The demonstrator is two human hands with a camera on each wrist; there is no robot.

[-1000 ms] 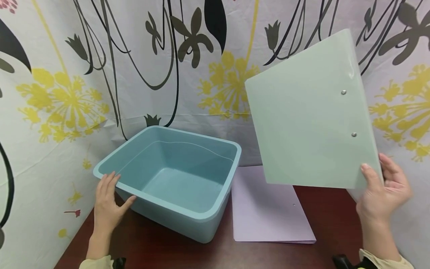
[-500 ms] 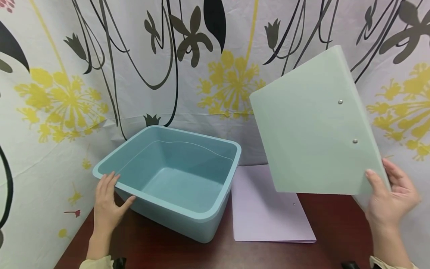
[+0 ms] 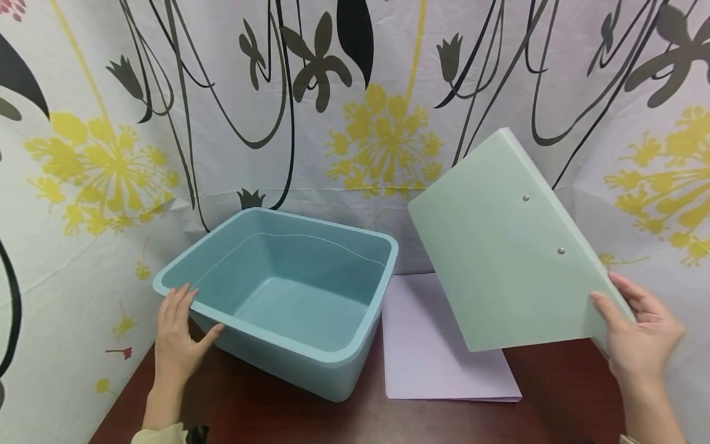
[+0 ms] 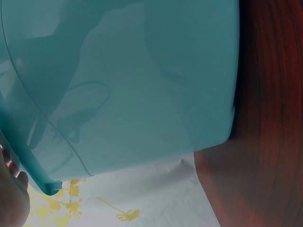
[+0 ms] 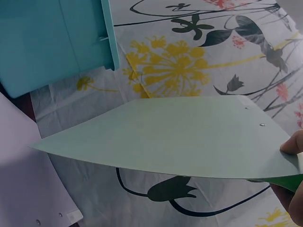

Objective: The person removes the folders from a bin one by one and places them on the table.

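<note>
A pale green ring binder (image 3: 499,265) with two rivets near its spine is held tilted in the air by my right hand (image 3: 638,333), thumb on the front cover and fingers behind the spine. In the right wrist view the green binder (image 5: 180,137) shows nearly edge-on. Below it, a lilac binder (image 3: 432,364) lies flat on the table, partly covered from sight. My left hand (image 3: 180,351) rests on the near left rim of a blue plastic tub (image 3: 310,342), fingers over the edge and thumb against the outside. In the left wrist view the tub wall (image 4: 142,94) fills most of the picture.
The dark red-brown wooden table (image 3: 266,413) carries the tub and the lilac binder. A white cloth (image 3: 222,154) with yellow flowers and dark leaves hangs behind and along both sides. The tub stands just left of the lilac binder.
The green binder has come down toward the lilac binder and tipped further left, its top corner dropping. My right hand moved right, then slightly back left. The left hand and tub stay put.
</note>
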